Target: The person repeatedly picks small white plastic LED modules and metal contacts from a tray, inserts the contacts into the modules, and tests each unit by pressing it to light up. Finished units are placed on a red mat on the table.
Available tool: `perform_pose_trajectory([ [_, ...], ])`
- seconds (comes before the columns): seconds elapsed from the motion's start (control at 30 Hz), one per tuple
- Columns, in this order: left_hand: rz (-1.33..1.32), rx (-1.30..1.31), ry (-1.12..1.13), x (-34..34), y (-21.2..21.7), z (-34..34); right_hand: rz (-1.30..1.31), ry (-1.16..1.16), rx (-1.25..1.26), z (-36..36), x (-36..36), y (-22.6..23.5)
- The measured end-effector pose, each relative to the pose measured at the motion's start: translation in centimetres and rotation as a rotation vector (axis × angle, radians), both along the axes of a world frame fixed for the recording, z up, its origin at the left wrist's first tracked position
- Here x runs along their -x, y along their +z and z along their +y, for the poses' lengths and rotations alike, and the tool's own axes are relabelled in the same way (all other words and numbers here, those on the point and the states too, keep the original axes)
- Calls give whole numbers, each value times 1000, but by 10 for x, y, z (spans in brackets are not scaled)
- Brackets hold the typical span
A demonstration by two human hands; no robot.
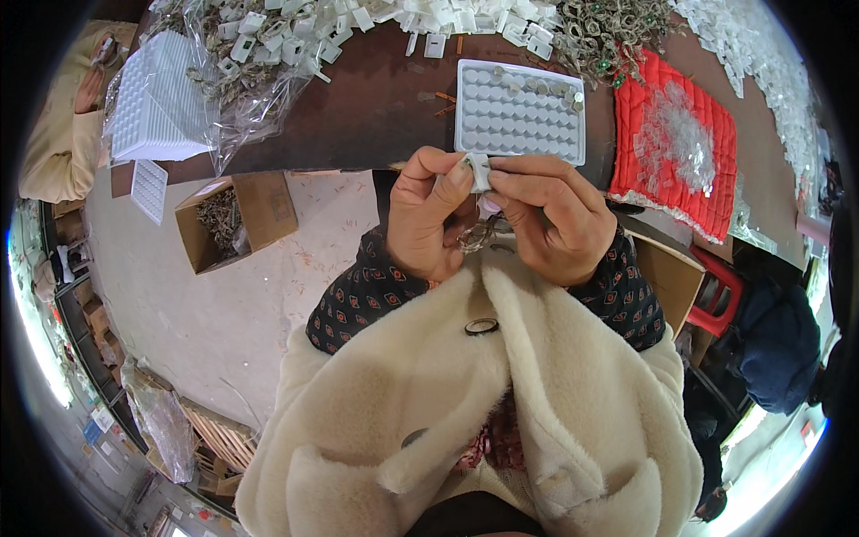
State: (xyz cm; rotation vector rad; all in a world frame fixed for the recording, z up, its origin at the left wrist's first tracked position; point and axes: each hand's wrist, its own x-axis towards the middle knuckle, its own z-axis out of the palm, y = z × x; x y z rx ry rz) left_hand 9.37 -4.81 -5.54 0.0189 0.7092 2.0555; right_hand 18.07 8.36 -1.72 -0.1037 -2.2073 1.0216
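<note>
In front of my chest, both hands are closed on a small white plastic case [480, 172]. My left hand [425, 215] pinches its left side between thumb and fingers. From the right, the fingertips of my right hand [555, 215] press on the same piece. A looped, brownish cord [476, 235] hangs beneath it, beside my left fingers. Just beyond my hands, on the dark table [376, 98], lies a white tray [521, 152] with rows of round wells. Several silvery discs rest in its far wells and along its right side.
White plastic cases [295, 27] and tangled cords [617, 31] are heaped along the far side. Clear pieces [676, 139] lie on a red quilted cloth [626, 116]. Stacked white trays [161, 98] stand left, near another person's hand [89, 89]. A cardboard box [268, 215] sits below.
</note>
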Motion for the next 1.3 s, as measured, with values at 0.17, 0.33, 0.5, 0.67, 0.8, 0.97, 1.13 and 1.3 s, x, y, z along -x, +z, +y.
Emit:
perform_pose_trajectory([
  [0.17, -12, 30, 52, -1, -1, 2, -59, -29, 75, -2, -1, 3],
  [0.33, -40, 88, 34, -2, 6, 1, -95, -5, 208, 3, -1, 7],
  [0.5, -3, 117, -15, -1, 12, 0, -96, 6, 81, 5, -2, 7],
  [0.67, -20, 110, -37, 0, 11, -1, -111, -19, 38, 2, -2, 5],
  [0.8, -8, 126, -39, 1, 6, -2, -121, -33, 409, 3, -9, 7],
  [0.97, -47, 73, 26, 2, 0, 0, -114, 109, 651, 6, -17, 9],
  [1.13, -97, 47, 36, 3, 2, 0, -143, 127, 177, 17, -11, 10],
  [1.3, -124, 3, 36, 3, 2, 1, -144, 47, -61, 11, -6, 13],
])
